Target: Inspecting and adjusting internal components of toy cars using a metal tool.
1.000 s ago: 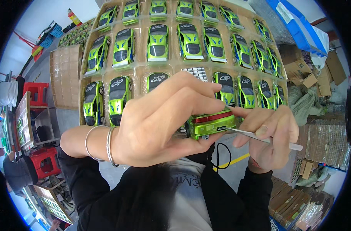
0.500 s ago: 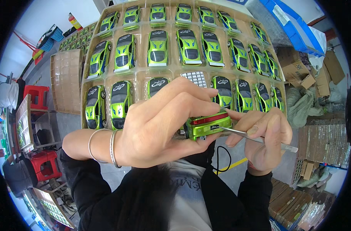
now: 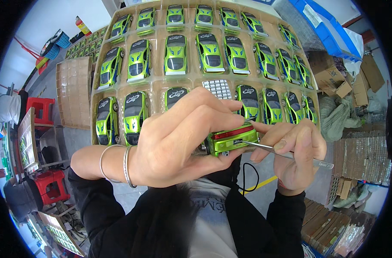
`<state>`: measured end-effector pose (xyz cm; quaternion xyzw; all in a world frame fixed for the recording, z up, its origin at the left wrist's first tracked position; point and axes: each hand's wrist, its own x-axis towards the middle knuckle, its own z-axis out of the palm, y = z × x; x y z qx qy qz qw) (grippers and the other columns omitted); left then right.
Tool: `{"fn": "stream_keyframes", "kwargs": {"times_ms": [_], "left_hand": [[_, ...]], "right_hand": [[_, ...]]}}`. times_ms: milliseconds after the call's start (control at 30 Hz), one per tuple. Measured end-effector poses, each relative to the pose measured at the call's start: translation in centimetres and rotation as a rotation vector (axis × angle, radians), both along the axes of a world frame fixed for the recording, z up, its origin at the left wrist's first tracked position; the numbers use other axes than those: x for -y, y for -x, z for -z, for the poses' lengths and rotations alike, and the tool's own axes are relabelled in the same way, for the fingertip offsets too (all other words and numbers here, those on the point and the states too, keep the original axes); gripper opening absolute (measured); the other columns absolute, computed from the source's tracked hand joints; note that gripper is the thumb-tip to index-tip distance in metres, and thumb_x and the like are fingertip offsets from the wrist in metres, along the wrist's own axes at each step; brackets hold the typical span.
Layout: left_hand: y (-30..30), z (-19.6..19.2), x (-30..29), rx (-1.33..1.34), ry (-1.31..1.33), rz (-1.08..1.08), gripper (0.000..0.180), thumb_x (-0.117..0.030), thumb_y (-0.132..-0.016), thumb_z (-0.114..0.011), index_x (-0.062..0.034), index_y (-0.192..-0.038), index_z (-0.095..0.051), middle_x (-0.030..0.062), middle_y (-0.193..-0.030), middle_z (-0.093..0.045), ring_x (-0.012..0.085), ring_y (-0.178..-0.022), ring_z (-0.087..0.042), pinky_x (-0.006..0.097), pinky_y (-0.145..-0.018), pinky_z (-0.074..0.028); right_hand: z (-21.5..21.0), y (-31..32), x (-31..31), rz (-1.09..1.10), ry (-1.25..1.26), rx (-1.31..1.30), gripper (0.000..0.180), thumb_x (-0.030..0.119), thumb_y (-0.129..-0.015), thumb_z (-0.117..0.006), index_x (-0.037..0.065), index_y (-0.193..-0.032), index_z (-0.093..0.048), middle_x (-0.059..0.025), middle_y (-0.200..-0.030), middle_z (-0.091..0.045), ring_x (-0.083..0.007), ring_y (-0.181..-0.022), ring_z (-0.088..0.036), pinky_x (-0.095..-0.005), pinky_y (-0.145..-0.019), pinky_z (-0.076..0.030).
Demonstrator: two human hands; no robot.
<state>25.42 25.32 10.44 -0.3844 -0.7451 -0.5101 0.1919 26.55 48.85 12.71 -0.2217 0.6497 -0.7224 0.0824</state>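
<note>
My left hand is closed around a green toy car, its rear end with a red light strip turned toward me. Between the thumb and fingers of my right hand is a pair of metal tweezers. Their tip touches the small dark plate in the middle of the car's rear. Just beyond my left fingers lies a sheet of small black-and-white stickers. It rests on the divided tray, where rows of similar green cars sit in compartments. My left fingers hide part of the held car.
A blue bin is at the far right, with cardboard boxes below it. Stacked trays stand at the right. Red stools and an empty brown tray are on the left.
Hardly anything differs. The tweezers have turned slightly in my right hand, and their tip stays at the small plate. My left hand keeps its hold on the car.
</note>
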Motion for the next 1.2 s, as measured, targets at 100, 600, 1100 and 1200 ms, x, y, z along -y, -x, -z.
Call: {"fn": "stream_keyframes", "kwargs": {"times_ms": [100,600,1100,1200], "left_hand": [[-0.2,0.9,0.0,0.034,-0.055,0.036,0.042,0.003,-0.073,-0.086,0.0063,-0.108,-0.063,0.0205,-0.104,-0.060,0.0301,-0.091,-0.069,0.049,-0.090,-0.061],[0.9,-1.7,1.4,-0.089,0.134,0.108,0.032,0.004,-0.076,-0.083,0.0019,-0.102,-0.064,0.0255,-0.105,-0.059,0.0341,-0.093,-0.069,0.051,-0.086,-0.063],[28.2,2.5,-17.7,-0.497,0.129,-0.157,0.042,-0.012,-0.082,-0.076,-0.0090,-0.122,-0.063,0.0120,-0.098,-0.058,0.0329,-0.087,-0.063,0.041,-0.072,-0.053],[31.5,5.4,-19.3,-0.450,0.257,-0.158,0.038,-0.012,-0.083,-0.075,-0.0077,-0.118,-0.062,0.0124,-0.099,-0.056,0.0347,-0.089,-0.064,0.043,-0.073,-0.054]], "right_hand": [[-0.1,0.0,0.1,0.004,0.001,0.011,0.039,0.028,-0.109,-0.036,0.000,-0.090,-0.056,-0.0230,-0.087,-0.070,-0.0289,-0.084,-0.071,-0.0564,-0.107,-0.044],[0.6,2.1,-1.0,-0.036,0.219,0.031,0.045,0.031,-0.110,-0.037,-0.005,-0.094,-0.059,-0.0226,-0.082,-0.069,-0.0285,-0.075,-0.072,-0.0509,-0.097,-0.054],[7.9,3.5,-8.2,0.232,-0.359,-0.149,0.028,0.015,-0.103,-0.052,-0.007,-0.102,-0.069,-0.0131,-0.087,-0.075,-0.0184,-0.080,-0.073,-0.0321,-0.081,-0.055],[8.2,3.7,-8.7,0.236,-0.221,-0.081,0.024,0.013,-0.102,-0.054,-0.005,-0.100,-0.070,-0.0119,-0.086,-0.075,-0.0165,-0.075,-0.071,-0.0293,-0.070,-0.055]]}}
